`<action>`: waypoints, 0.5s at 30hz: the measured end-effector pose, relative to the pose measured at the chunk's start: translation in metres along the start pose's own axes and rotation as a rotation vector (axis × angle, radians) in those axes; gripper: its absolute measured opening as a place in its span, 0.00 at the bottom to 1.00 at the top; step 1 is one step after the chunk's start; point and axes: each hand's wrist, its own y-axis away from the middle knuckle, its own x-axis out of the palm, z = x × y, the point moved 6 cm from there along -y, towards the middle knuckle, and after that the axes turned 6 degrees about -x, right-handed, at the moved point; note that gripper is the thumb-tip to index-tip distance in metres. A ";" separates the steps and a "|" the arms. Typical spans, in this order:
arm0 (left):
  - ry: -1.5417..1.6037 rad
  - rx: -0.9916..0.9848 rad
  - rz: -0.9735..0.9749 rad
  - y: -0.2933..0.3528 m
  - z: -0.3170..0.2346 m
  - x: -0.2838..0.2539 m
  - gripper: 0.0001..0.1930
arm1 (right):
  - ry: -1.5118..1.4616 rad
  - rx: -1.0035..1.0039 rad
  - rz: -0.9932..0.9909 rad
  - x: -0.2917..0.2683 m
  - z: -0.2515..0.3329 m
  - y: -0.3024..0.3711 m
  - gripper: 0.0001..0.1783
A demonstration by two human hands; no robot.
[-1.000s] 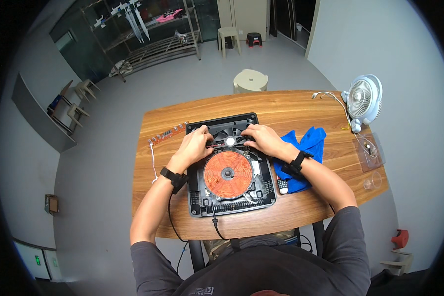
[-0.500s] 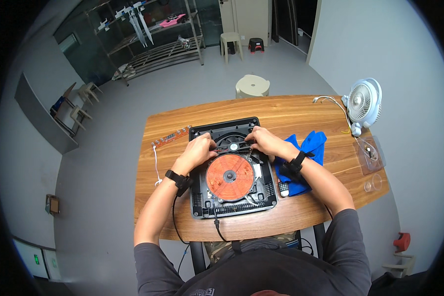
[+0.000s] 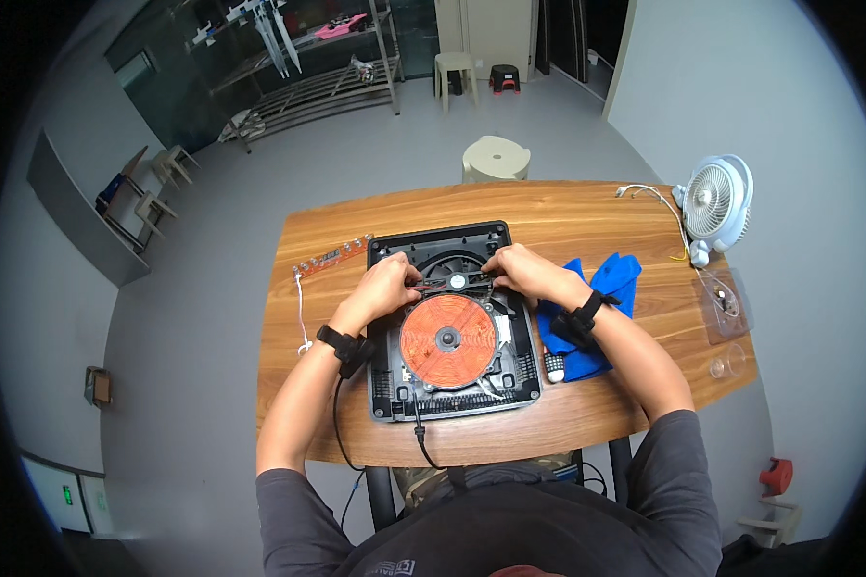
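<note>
I take the copper coil [image 3: 448, 339] as the centre of the clock, with twelve pointing away from the person. The coil sits inside a black casing [image 3: 443, 238], which lies without its cover on the wooden table [image 3: 587, 216]. At twelve o'clock, in the far part of this casing, is a black cooling fan [image 3: 457, 281] with a pale round centre.

The left hand [image 3: 388, 284] is between ten and eleven o'clock, its fingers bent at the near-left side of the fan, close to a thin red wire. The right hand [image 3: 522, 273] is between one and two o'clock, with its bent fingers at the opposite side. The fingertips are partly hidden, so I cannot tell whether either hand grips the fan firmly or only touches it.

At ten o'clock a narrow red circuit board [image 3: 333, 257] lies beside the casing. A blue cloth [image 3: 616, 287] lies near three o'clock, partly under the right forearm. Farther away, a white desk fan [image 3: 712, 200] stands at two o'clock, and a clear tray [image 3: 725, 322] is at three.
</note>
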 end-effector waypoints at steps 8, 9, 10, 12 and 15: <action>-0.012 0.010 -0.017 -0.001 0.001 0.003 0.17 | -0.019 -0.011 0.015 0.007 -0.009 -0.006 0.19; -0.016 0.025 -0.024 -0.002 -0.001 0.003 0.18 | -0.024 -0.013 0.010 0.007 -0.011 -0.006 0.19; -0.016 0.022 -0.018 -0.002 -0.002 0.003 0.18 | -0.029 -0.016 0.004 0.007 -0.013 -0.006 0.19; -0.016 0.013 -0.005 -0.002 -0.003 0.002 0.18 | -0.042 -0.005 0.000 0.009 -0.017 -0.007 0.17; -0.007 -0.036 0.007 -0.003 0.000 0.002 0.18 | -0.013 -0.008 0.012 0.003 -0.007 -0.010 0.17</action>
